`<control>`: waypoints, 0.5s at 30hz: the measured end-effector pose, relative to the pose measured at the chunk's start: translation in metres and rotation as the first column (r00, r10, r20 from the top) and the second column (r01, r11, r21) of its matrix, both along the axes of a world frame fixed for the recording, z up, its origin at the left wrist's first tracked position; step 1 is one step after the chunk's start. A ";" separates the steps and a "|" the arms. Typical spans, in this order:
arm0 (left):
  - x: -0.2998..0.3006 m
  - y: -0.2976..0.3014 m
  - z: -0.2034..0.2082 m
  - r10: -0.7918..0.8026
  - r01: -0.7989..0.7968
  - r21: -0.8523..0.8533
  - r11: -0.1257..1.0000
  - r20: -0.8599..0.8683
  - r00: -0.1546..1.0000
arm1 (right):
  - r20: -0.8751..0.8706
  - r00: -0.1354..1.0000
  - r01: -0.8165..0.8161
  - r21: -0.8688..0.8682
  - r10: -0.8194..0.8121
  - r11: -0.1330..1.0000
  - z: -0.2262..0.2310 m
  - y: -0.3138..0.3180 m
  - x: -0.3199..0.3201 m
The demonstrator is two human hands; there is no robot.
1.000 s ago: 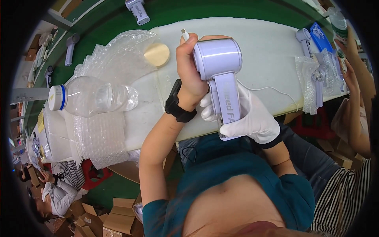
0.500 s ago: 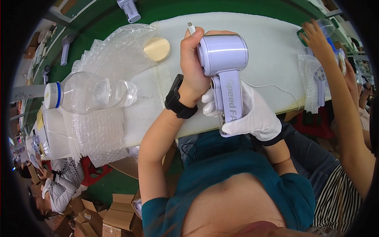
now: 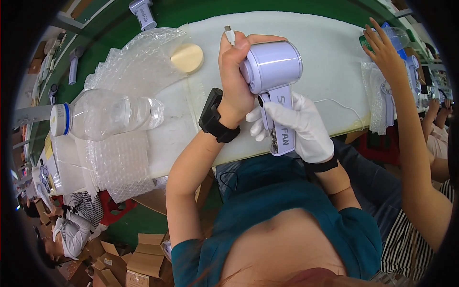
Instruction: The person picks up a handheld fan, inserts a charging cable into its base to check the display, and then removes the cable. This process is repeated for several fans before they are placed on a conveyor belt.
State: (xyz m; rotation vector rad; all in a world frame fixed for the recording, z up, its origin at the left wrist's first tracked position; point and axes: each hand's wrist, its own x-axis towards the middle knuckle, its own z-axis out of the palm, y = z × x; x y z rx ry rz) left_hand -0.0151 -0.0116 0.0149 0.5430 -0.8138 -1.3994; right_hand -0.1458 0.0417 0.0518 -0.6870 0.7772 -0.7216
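The fan [image 3: 273, 81] is being inspected, its head clasped by the left hand [image 3: 237, 71], its handle gripped by gloved right-hand fingers [image 3: 291, 117]; a steady hold is likely needed next.

Handheld fan [image 3: 273, 76]: pale lilac plastic, smooth, semi-gloss, soft highlight on the round head. Right hand [image 3: 299, 126] in a white knit cloth glove, matt; left hand [image 3: 236, 71] bare, with a matt black rubbery wristband [image 3: 216, 116]. Bench pad [image 3: 325, 62]: white foam sheet, matt, slightly grainy. Bubble wrap [image 3: 138, 62]: clear plastic, glossy, dimpled. Bottle [image 3: 107, 115]: clear ribbed plastic, shiny. Round disc [image 3: 187, 58]: tan, matt, looks like wood or card. Boxes [image 3: 136, 258]: brown corrugated cardboard.
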 end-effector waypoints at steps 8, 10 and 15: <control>0.001 0.001 0.003 0.060 -0.064 0.048 0.997 0.073 0.995 | -0.019 1.000 0.009 -0.005 -0.009 1.000 -0.005 -0.005 0.001; 0.000 0.001 0.005 0.066 -0.069 0.115 0.991 0.027 0.997 | 0.019 1.000 0.013 0.008 -0.013 1.000 -0.001 -0.004 0.001; 0.005 -0.007 -0.011 -0.077 0.105 0.139 0.985 -0.192 0.978 | 0.072 0.997 0.021 0.043 -0.024 0.999 0.005 -0.002 0.004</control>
